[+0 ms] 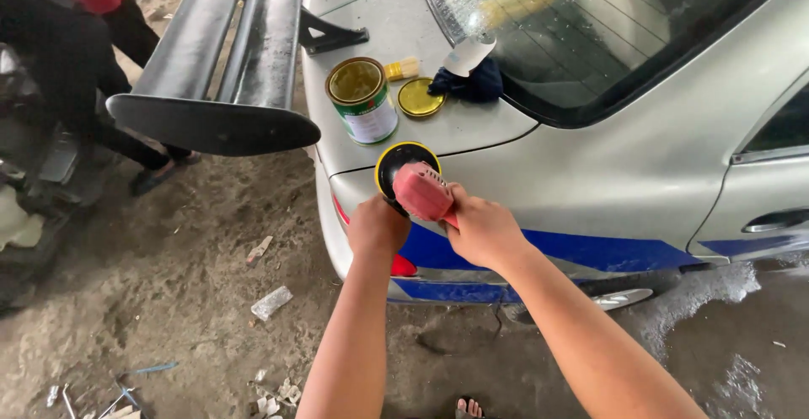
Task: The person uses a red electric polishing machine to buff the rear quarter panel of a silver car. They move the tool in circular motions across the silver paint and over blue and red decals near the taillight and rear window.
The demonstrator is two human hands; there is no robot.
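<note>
- Left hand (pixel 377 227) and right hand (pixel 482 232) grip a red polisher (pixel 424 192), its yellow-rimmed pad (pixel 396 162) against the silver car (pixel 640 166).
- Above the polisher: open tin (pixel 361 99), yellow lid (pixel 420 97), brush (pixel 403 69), dark cloth (pixel 468 86).
- Left of it: black spoiler (pixel 211 74).

We note one package: an open round tin (pixel 363 99) standing upright on the car's silver boot lid (pixel 472 128), with a white-and-green label and yellowish contents. Its round yellow lid (pixel 420 97) lies flat just beside it, on the windscreen side.
</note>
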